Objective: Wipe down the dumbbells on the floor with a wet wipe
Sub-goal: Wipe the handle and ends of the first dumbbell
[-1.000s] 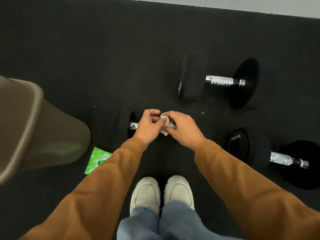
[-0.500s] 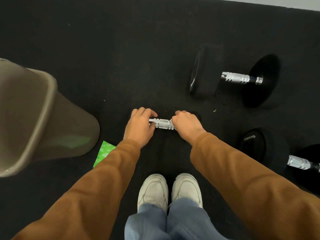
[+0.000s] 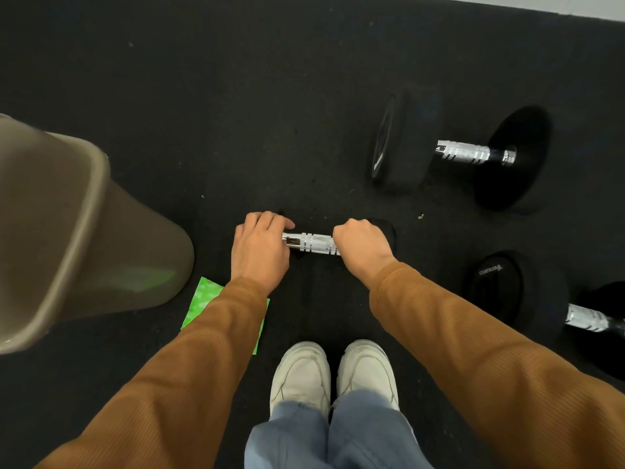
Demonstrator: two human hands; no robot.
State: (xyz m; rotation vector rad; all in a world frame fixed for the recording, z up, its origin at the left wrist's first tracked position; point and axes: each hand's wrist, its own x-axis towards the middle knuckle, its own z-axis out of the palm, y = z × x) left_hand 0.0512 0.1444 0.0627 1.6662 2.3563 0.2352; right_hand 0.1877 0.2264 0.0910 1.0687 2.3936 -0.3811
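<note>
**Lettering in view, none of it legible from my station**

Right of my right-hand fingers [image 3: 351, 228], the near dumbbell [image 3: 490, 286] carries a short white word on its black end face, upside down to me and too small to spell out. Beyond those fingers, the far dumbbell [image 3: 402, 140] has white lettering on its end face, seen obliquely and blurred. Behind my left-hand fingers [image 3: 267, 220], the green packet [image 3: 203, 299] shows only pale marks. The held dumbbell [image 3: 313, 243] between my fingers shows nothing I can read.

Dim even light, wide-angle edge distortion, slight blur
</note>
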